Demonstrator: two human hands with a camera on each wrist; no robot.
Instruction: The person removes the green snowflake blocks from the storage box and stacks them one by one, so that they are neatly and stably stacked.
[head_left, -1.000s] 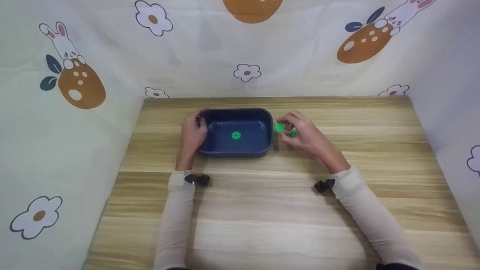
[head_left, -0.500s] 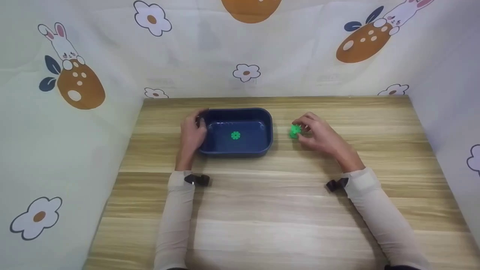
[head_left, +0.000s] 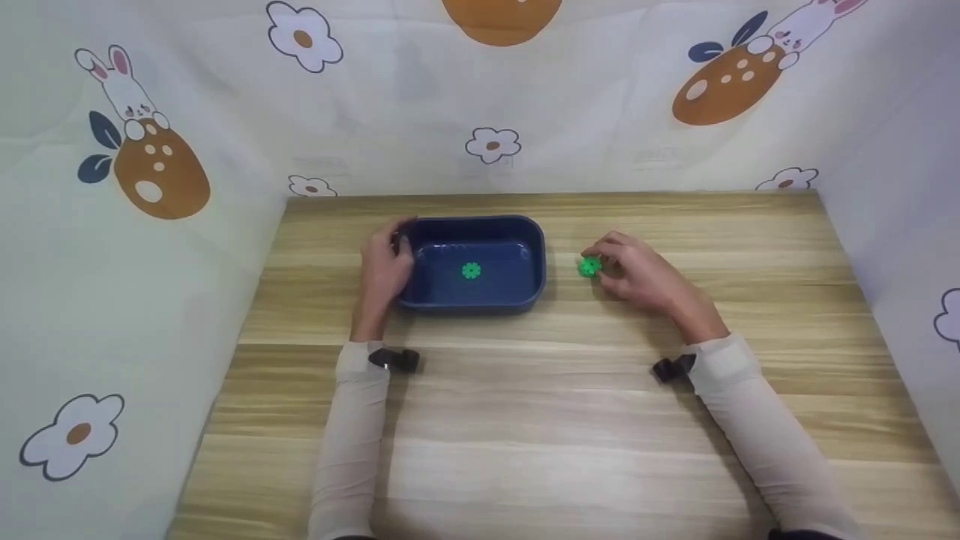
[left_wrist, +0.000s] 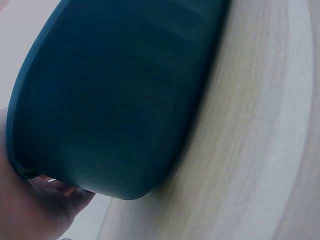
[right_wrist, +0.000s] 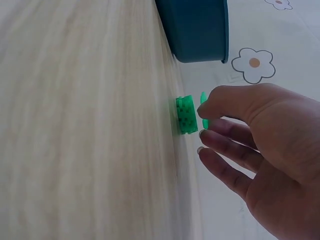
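Note:
My left hand (head_left: 386, 268) grips the left end of a dark blue rectangular basin (head_left: 472, 307), with the thumb inside the rim; the left wrist view shows the basin's outer wall (left_wrist: 110, 100) above that hand. One green snowflake-shaped plastic disc (head_left: 471, 271) lies flat on the basin floor. To the basin's right, my right hand (head_left: 641, 277) pinches another green disc (right_wrist: 204, 112) between thumb and fingers. That disc is close over a short stack of green discs (right_wrist: 186, 115) standing on the wooden table, a narrow gap showing between them in the right wrist view.
The wood-grain tabletop (head_left: 510, 435) spreads in front of the basin and between the forearms. Pale patterned cloth (head_left: 405, 97) encloses the table at the back and both sides. Each sleeve cuff carries a small black camera (head_left: 675, 368).
My right hand has moved right, away from the basin's right wall, carrying the pinched disc, then lowered it close over the stack. The left hand and basin stay put.

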